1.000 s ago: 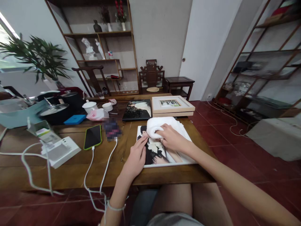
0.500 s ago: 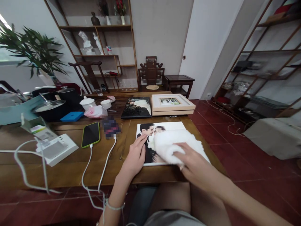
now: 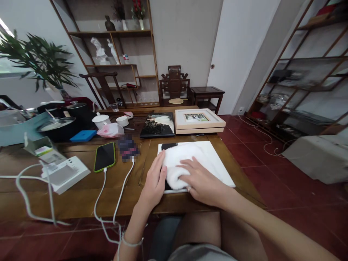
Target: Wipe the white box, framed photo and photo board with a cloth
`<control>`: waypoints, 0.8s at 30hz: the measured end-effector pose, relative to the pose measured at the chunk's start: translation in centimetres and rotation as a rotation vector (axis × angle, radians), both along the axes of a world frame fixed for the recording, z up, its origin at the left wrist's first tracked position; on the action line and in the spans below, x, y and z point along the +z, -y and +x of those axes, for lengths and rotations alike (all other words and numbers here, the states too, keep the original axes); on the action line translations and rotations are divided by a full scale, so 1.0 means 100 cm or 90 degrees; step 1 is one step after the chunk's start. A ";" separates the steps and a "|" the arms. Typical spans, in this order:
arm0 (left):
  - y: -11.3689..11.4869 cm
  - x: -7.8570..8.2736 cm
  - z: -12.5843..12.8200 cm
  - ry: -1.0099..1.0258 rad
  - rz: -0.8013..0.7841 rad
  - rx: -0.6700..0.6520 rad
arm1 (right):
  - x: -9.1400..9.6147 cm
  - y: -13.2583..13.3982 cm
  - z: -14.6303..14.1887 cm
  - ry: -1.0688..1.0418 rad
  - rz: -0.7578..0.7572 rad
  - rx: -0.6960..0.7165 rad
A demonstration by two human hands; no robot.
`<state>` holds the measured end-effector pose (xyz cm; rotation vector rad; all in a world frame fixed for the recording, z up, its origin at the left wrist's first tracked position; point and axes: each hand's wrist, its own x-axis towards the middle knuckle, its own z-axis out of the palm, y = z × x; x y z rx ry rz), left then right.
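A photo panel (image 3: 217,163) with a printed portrait lies flat near the front edge of the wooden table. Across its left and middle part, a folded white towel (image 3: 174,156) covers most of the picture. My right hand (image 3: 197,177) is on the towel, fingers pressed into its folds and gripping it. With fingers stretched out, my left hand (image 3: 155,177) rests along the panel's left edge, beside the towel. Only a dark patch of the print shows at the panel's upper left.
Behind the panel lie a dark photo panel (image 3: 157,124) and stacked light wooden frames (image 3: 199,121). To the left are a phone (image 3: 104,157) on a white cable, an opened white box (image 3: 70,174), a blue box (image 3: 83,135) and a black pan (image 3: 57,127).
My right hand has slid the towel leftward over the panel, covering the faces and uncovering the panel's right side. My left hand has stayed at the left edge, shifting slightly.
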<state>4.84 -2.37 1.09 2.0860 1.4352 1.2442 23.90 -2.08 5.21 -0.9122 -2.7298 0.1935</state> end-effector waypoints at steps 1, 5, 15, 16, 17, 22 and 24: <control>0.000 0.000 0.000 0.000 0.000 0.000 | 0.001 0.007 0.000 -0.003 -0.004 0.038; -0.001 -0.003 0.000 -0.046 -0.042 -0.001 | 0.008 0.029 0.010 -0.018 -0.040 0.055; -0.007 -0.010 0.003 -0.153 -0.035 0.002 | 0.008 -0.019 0.045 0.016 -0.020 -0.254; -0.007 -0.010 0.003 -0.156 -0.031 0.000 | 0.009 -0.032 0.043 0.015 -0.014 -0.251; -0.007 -0.010 0.003 -0.158 -0.028 -0.002 | 0.011 -0.045 0.039 0.011 -0.011 -0.237; -0.009 -0.010 0.001 -0.162 -0.004 -0.011 | 0.023 -0.084 -0.013 0.001 -0.027 -0.095; -0.009 -0.009 0.000 -0.169 0.001 -0.011 | 0.024 -0.086 -0.035 -0.001 -0.031 -0.052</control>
